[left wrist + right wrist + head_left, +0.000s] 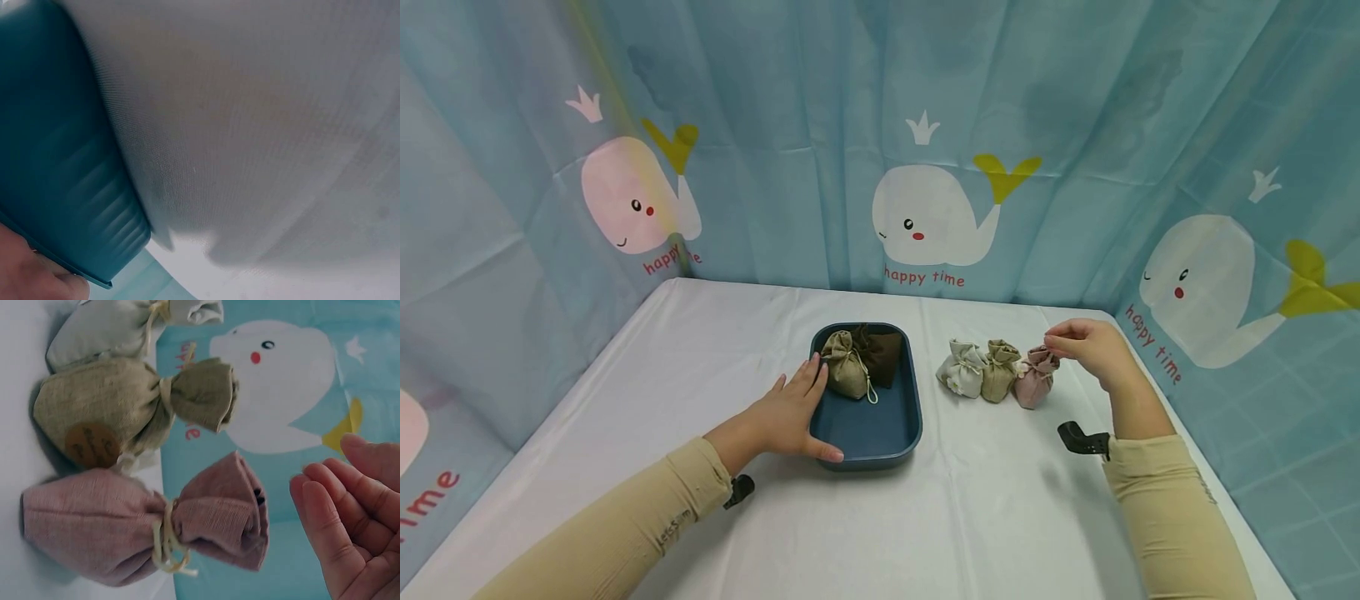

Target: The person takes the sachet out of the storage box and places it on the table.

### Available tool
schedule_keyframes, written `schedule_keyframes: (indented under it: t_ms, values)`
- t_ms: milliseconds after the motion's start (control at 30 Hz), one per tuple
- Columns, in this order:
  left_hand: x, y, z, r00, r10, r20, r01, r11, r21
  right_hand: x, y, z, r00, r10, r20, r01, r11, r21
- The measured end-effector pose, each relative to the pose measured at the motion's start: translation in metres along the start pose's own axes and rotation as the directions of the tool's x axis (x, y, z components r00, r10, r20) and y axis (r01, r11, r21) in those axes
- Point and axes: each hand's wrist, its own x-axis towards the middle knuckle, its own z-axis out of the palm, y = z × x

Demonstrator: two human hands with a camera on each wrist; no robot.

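Note:
A dark blue tray sits mid-table and holds a tan pouch and a dark brown pouch. My left hand rests flat on the tray's left rim, fingers straight; the tray wall fills the left wrist view. To the right stand three tied pouches in a row: a pale grey one, an olive one and a pink one. My right hand hovers just above the pink pouch, fingers loosely curved and apart from its gathered top.
A white cloth covers the table. Blue curtains printed with whales close in the back and both sides. The table's right edge runs close to my right forearm.

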Motion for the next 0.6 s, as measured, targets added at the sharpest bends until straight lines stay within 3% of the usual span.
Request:
schedule_keyframes:
  t_ms: [267, 600]
  values:
    - [0.000, -0.001, 0.002, 1.000, 0.000, -0.004, 0.000, 1.000, 0.001, 0.005, -0.021, 0.011, 0.995, -0.097, 0.010, 0.097, 0.995, -0.022]
    - [0.002, -0.003, 0.003, 1.000, 0.009, -0.012, -0.009, 1.000, 0.001, 0.015, -0.048, 0.027, 0.992, -0.118, 0.053, 0.115, 0.992, 0.053]
